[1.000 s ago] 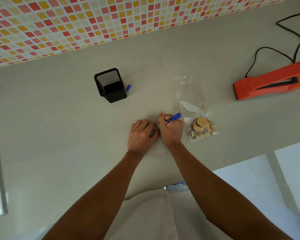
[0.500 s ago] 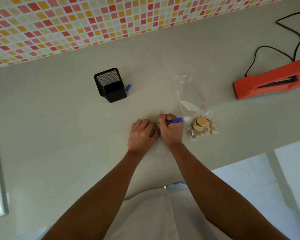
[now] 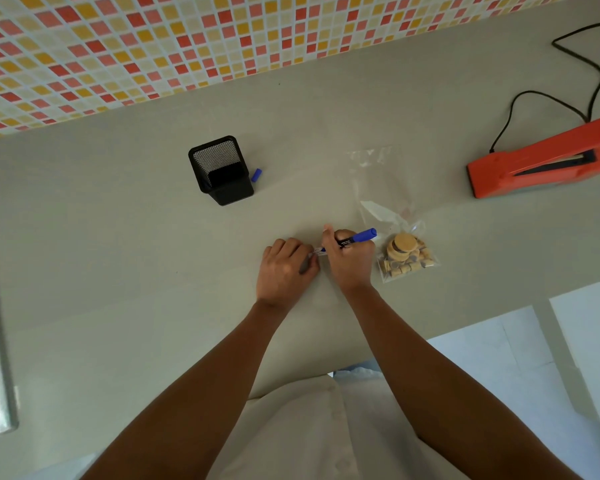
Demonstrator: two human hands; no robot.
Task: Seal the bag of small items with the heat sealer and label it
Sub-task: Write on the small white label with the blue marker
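Note:
A clear plastic bag (image 3: 388,209) lies flat on the grey counter, with small tan wooden pieces (image 3: 406,258) gathered at its near end. Just left of it my right hand (image 3: 349,261) grips a blue marker (image 3: 355,239), its tip down on a small white label (image 3: 316,251). My left hand (image 3: 284,268) presses that label to the counter with curled fingers; most of the label is hidden under both hands. The orange heat sealer (image 3: 541,164) sits at the right, its arm raised.
A black mesh pen cup (image 3: 220,169) stands back left of my hands, with the blue marker cap (image 3: 256,174) lying beside it. The sealer's black cord (image 3: 575,77) loops along the back right. A tiled wall runs behind. The counter's front edge (image 3: 465,330) is close on the right.
The marker's free end has swung slightly in my right hand, dipping lower then rising again, while the tip stays on the label. My left hand, the bag and the sealer have not moved.

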